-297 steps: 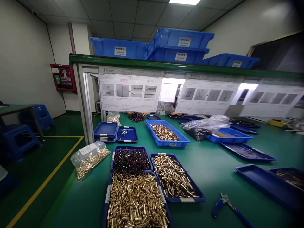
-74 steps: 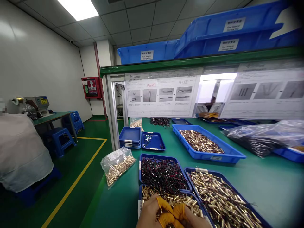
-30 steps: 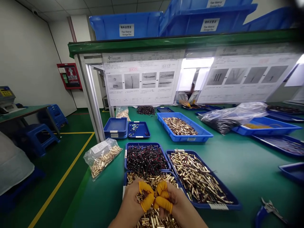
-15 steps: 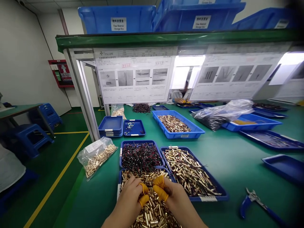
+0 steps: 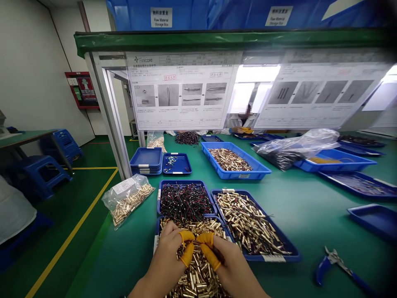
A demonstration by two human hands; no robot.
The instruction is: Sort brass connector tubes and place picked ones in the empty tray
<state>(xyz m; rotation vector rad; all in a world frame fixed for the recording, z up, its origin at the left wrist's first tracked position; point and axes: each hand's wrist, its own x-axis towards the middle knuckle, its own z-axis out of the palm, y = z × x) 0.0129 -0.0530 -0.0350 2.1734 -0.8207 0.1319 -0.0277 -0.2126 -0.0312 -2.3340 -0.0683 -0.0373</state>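
Note:
My left hand [image 5: 172,252] and my right hand [image 5: 228,256] meet above a blue tray [image 5: 157,227] heaped with small brass tubes [image 5: 198,273]. Yellow finger cots cover the thumb and forefinger of each. Both pairs of fingertips are pinched closed, nearly touching. Dark thin wires [image 5: 219,254] show within the right hand's grip; whatever the left fingertips hold is too small to make out. Directly behind lies a tray of black and red wire leads [image 5: 186,200]. On the right, another tray holds brass tubes with dark wires attached [image 5: 248,223].
A clear bag of brass tubes [image 5: 128,200] lies left. Blue-handled pliers [image 5: 335,260] rest at right. Farther back are stacked trays [image 5: 145,159], a blue bin [image 5: 245,174] and a plastic bag [image 5: 294,149]. Instruction sheets [image 5: 182,91] hang ahead; beyond them a person's gloved hand [image 5: 246,130] shows.
My fingertips have drawn closer together over the brass tubes, with the right thumb and forefinger shifted slightly. The whole view has tilted down a little. Trays and pliers stay in place.

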